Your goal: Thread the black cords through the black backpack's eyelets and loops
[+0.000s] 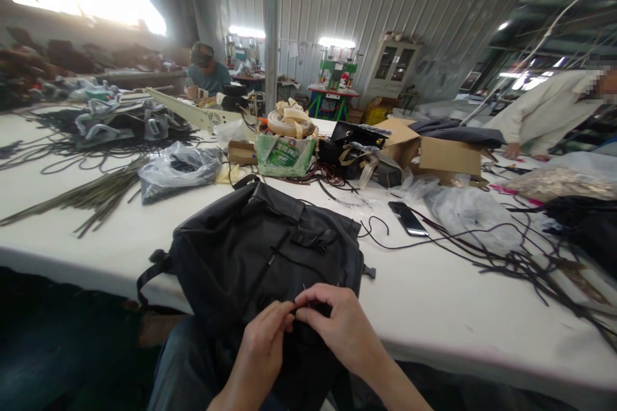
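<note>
A black backpack (260, 250) lies on the near edge of the white table (434, 295) and hangs partly over my lap. Both hands meet at its lower front. My left hand (263, 337) is closed, its fingertips pinched on a small dark part of the backpack. My right hand (337, 324) is curled shut too, pinching the same spot from the other side. What sits between the fingertips is too small to name; it may be a cord or strap end.
A phone (408, 218) and tangled black cords (511, 257) lie to the right. Plastic bags (180, 167), a box of webbing rolls (286, 141) and cardboard boxes (434, 151) crowd the middle. Cord bundles (91, 196) lie left. Two other people work at the back and far right.
</note>
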The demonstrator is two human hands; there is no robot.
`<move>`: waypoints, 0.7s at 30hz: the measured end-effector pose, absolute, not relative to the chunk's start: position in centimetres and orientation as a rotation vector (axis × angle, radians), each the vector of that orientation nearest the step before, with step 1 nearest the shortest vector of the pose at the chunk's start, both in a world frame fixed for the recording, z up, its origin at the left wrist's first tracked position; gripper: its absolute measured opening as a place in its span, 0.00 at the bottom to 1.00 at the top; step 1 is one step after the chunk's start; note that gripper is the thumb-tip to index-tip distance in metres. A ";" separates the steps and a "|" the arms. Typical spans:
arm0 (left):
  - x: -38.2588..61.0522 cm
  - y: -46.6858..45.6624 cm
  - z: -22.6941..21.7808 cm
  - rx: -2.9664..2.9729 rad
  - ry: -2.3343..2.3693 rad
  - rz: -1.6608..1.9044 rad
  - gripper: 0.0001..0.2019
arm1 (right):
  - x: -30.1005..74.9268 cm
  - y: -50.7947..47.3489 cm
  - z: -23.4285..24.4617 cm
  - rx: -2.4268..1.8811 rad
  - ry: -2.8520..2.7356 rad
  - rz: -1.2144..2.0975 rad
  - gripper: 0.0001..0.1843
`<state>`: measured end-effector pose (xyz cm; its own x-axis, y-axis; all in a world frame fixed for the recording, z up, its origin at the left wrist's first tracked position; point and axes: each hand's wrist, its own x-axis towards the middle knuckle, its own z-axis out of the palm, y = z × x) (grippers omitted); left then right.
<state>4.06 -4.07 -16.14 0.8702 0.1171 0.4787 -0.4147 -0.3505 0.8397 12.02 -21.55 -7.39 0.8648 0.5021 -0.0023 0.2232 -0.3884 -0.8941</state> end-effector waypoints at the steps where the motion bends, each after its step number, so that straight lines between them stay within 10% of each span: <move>1: 4.1 -4.1 -16.1 1.855 -0.219 0.556 0.15 | 12.0 -21.6 -7.4 -1.982 -0.538 0.329 0.11; 21: 4.2 -4.1 -16.3 1.885 -0.223 0.585 0.14 | 11.7 -23.9 -7.1 -2.219 -1.145 -0.331 0.14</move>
